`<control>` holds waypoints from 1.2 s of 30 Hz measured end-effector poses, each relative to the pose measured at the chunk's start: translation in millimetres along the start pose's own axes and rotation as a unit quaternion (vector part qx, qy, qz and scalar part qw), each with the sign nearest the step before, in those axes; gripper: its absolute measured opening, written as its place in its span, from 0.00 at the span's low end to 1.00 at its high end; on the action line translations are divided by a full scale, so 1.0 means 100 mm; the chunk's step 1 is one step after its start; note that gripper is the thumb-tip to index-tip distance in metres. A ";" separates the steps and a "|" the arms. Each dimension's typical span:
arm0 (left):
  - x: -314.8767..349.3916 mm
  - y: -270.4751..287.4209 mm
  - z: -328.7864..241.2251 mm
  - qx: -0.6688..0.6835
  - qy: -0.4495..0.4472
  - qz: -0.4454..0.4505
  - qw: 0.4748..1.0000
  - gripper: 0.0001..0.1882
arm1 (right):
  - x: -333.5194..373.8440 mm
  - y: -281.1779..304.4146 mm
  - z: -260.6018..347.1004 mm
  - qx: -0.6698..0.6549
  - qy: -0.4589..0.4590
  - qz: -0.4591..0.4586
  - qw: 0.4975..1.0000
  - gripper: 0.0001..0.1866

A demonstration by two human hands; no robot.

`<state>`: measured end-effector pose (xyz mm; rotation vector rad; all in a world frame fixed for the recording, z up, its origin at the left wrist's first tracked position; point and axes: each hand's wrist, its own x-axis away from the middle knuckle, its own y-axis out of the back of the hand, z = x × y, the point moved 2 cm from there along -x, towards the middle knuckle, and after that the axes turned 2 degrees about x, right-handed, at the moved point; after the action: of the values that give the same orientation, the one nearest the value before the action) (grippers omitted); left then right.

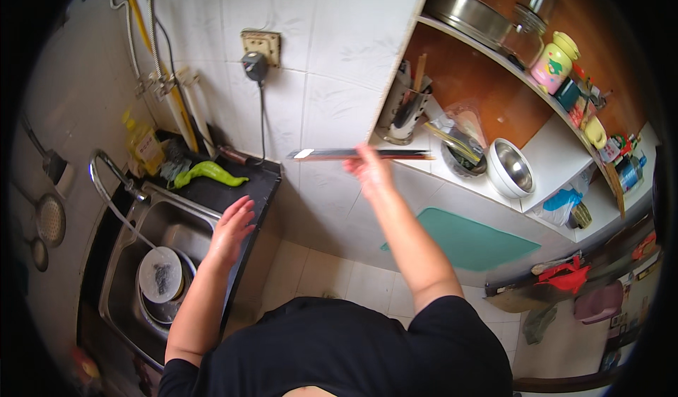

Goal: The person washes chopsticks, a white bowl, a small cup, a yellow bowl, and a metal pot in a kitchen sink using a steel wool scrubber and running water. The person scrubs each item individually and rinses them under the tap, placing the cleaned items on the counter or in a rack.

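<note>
A bundle of dark chopsticks (pixel 321 155) lies level in my right hand (pixel 371 172), its fingers wrapped round the bundle's right part. This hand is in front of the white shelf, left of a metal utensil holder (pixel 407 118) with sticks standing in it. Above the edge of the black counter (pixel 263 182), my left hand (pixel 234 233) is raised with its fingers stretched out and nothing in it. Nearest to it are the sink (pixel 205 220) and a long green pepper (pixel 212 174). In the sink, a white bowl (pixel 161 273) sits on a metal basin under a thin stream of water.
A curved tap (pixel 106 164) and a yellow soap bottle (pixel 147 150) stand by the sink. On the right shelf are a white-sided metal bowl (pixel 510 167) and a bag-covered bowl (pixel 462 158). A teal board (pixel 466 240) leans below. A plug cord (pixel 262 115) hangs on the wall.
</note>
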<state>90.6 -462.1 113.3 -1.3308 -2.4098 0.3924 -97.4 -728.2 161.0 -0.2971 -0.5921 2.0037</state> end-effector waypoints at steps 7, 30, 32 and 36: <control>-0.40 -1.47 -0.04 -0.049 0.019 0.128 0.990 0.22 | 0.10 0.51 2.07 0.173 0.410 -0.103 0.890 0.09; -0.49 -1.59 0.44 -0.096 0.028 -0.036 0.994 0.15 | -1.42 0.65 2.19 0.358 0.355 0.021 0.863 0.22; -0.48 -1.53 0.47 -0.091 0.035 -0.056 0.994 0.14 | -1.31 0.66 2.12 0.392 0.360 0.002 0.847 0.22; -0.47 -1.45 0.53 -0.098 0.058 -0.076 0.991 0.14 | -1.10 0.76 2.03 0.427 0.399 -0.099 0.805 0.18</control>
<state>-18.8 -580.7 116.2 -1.1995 -2.4802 0.0377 -191.6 -911.4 290.1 -0.4427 0.7813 1.5398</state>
